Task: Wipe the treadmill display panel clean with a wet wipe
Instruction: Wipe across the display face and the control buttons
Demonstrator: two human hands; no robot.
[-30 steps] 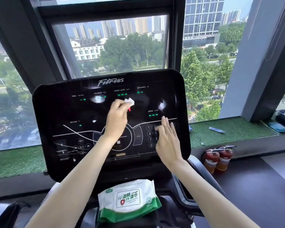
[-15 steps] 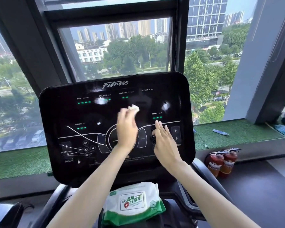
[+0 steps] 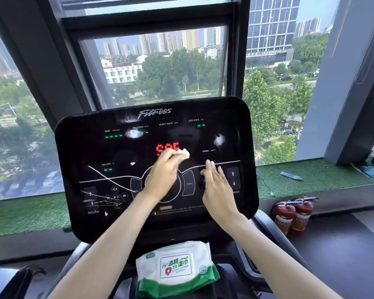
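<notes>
The black glossy treadmill display panel (image 3: 91,152) fills the middle of the view, with green readouts and red digits lit at its centre. My left hand (image 3: 163,173) pinches a small crumpled white wet wipe (image 3: 183,152) and presses it against the panel just below the red digits. My right hand (image 3: 217,186) lies flat with straight fingers on the panel's right side, over the number keypad, beside the speed arrows. A white and green pack of wet wipes (image 3: 177,270) rests on the console ledge below the panel.
Two red fire extinguishers (image 3: 293,214) stand on the floor at the right. A green turf-covered sill (image 3: 311,180) runs under the windows, with a small blue item (image 3: 290,175) on it. Dark treadmill handrails (image 3: 274,236) flank the console.
My left hand with the wipe has slid from the upper middle of the panel to the right and lower. Red digits have lit up. My right hand stays flat on the keypad area.
</notes>
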